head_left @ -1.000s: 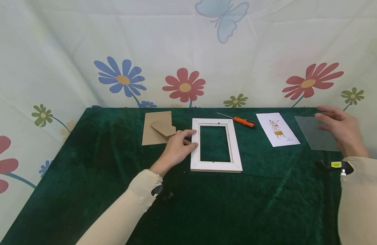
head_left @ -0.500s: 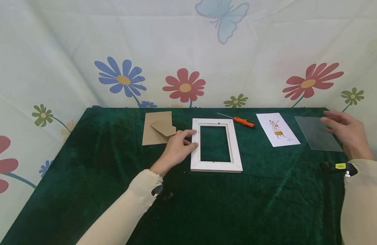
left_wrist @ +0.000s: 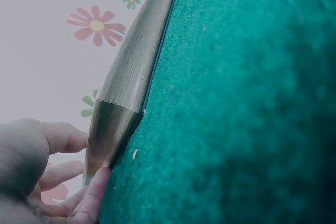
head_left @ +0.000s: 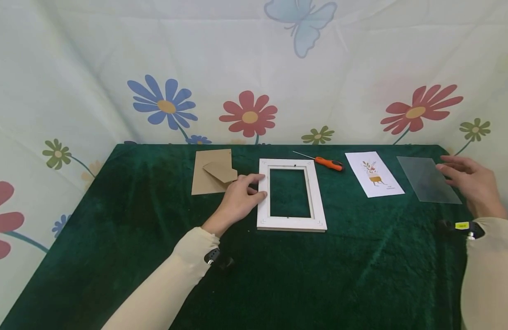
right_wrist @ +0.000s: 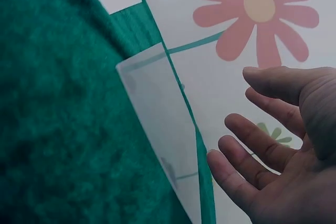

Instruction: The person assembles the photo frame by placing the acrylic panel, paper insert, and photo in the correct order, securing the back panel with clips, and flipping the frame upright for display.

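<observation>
A white picture frame lies face down on the dark green cloth, its brown wood side showing in the left wrist view. My left hand holds its left edge, thumb at the upper edge and other fingers against the side. My right hand hovers at the right edge of a clear sheet lying on the cloth. In the right wrist view, that hand's fingers are spread and loosely bent, with nothing between them.
A brown backing board with a stand flap lies left of the frame. An orange-handled screwdriver and a white card with a plant print lie between frame and sheet. A flowered curtain hangs behind the table.
My right hand has moved right and slightly toward me, from over the clear sheet to its right edge, uncovering more of it. The left hand and the frame have stayed in place.
</observation>
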`<state>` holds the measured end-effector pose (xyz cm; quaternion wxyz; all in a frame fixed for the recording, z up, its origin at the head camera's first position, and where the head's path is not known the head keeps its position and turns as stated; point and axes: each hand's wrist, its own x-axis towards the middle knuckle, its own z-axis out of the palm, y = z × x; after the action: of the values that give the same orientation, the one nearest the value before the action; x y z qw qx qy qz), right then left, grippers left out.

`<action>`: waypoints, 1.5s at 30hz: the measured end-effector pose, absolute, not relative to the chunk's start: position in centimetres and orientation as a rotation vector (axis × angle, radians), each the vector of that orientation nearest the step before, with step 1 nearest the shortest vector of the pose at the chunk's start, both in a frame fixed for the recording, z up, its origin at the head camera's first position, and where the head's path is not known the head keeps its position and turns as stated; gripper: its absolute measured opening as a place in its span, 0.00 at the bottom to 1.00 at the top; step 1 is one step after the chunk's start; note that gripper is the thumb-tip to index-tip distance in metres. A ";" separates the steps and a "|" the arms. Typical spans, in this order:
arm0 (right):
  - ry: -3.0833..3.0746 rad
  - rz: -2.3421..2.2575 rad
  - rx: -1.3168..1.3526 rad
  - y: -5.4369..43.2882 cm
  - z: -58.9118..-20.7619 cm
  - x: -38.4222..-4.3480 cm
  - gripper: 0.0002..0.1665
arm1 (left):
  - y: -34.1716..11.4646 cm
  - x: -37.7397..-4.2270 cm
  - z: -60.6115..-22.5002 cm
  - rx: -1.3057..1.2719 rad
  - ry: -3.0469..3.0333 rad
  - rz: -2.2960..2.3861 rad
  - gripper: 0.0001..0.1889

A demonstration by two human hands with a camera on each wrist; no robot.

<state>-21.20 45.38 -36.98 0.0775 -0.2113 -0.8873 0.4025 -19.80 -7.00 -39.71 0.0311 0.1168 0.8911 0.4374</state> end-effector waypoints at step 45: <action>-2.839 1.163 -0.690 48.2 -39.3 -20.8 0.49 | -6.9 -19.9 -39.8 0.359 2.751 1.342 0.27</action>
<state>-20.82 48.20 -39.31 -0.0015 -0.2195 -0.9028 0.3699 -19.90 -6.92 -39.81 0.0298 0.1165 0.8922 0.4354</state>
